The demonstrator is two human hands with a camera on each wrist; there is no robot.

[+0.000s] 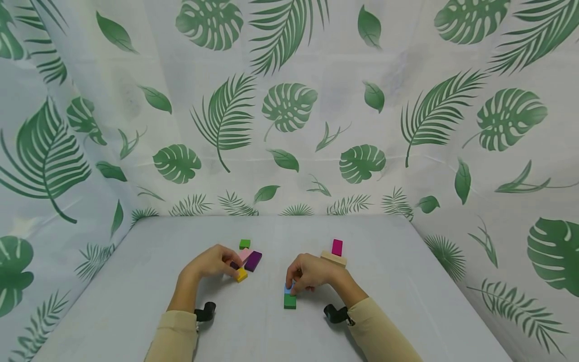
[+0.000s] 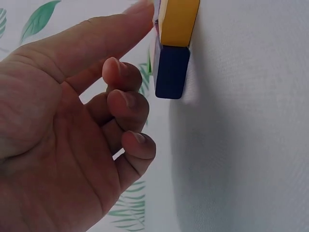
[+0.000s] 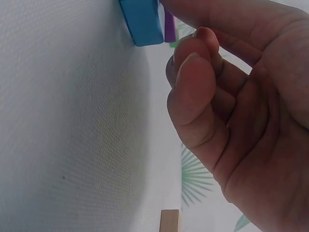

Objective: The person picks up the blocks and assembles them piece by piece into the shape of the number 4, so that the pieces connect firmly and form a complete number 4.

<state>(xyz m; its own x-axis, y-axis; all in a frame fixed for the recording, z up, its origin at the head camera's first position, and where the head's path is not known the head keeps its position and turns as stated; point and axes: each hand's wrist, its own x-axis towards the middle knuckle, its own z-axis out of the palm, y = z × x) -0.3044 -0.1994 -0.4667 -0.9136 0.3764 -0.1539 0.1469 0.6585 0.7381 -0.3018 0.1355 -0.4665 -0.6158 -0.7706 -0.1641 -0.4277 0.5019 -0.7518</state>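
My left hand is at a small cluster of blocks, its thumb and index finger at a yellow block. A dark blue block sits against the yellow one, under the curled fingers. Beyond them lie a pink block, a purple block and a light green block. My right hand pinches a blue block between thumb and index finger. That block stands end to end with a dark green block, and the fingers partly hide it.
Behind the right hand lie a beige wooden block and a magenta block. A white-covered table holds everything. Leaf-printed white cloth hangs at the back and both sides.
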